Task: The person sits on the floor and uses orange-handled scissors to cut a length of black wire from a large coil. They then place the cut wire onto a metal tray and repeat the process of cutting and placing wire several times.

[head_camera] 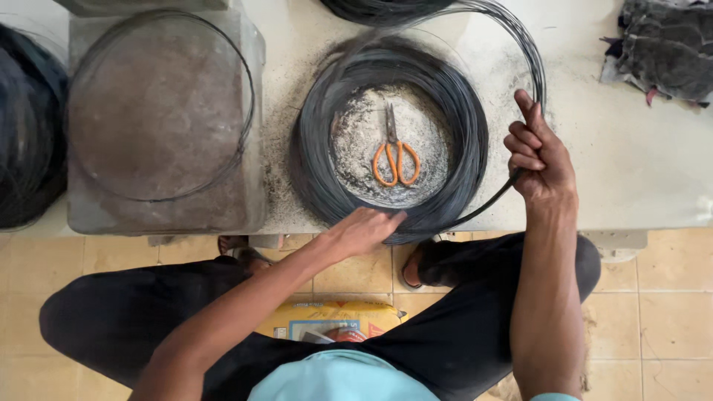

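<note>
A thick coil of dark wire (453,119) lies flat on a pale, dusty slab (631,171). Orange-handled scissors (396,156) rest in the middle of the coil. My left hand (364,230) lies on the coil's near edge, fingers stretched out over the strands. My right hand (541,152) is closed around a bundle of wire strands (531,52) that arcs up from the coil, over the slab and back down through my fist. I sit on the floor with dark trousers, legs spread under the slab edge.
A round grey block (160,111) ringed by a thin wire hoop stands at the left. Another dark wire coil (26,126) lies at the far left edge. Dark cloth scraps (665,44) lie at the top right. A yellow bag (334,319) sits on the tiled floor.
</note>
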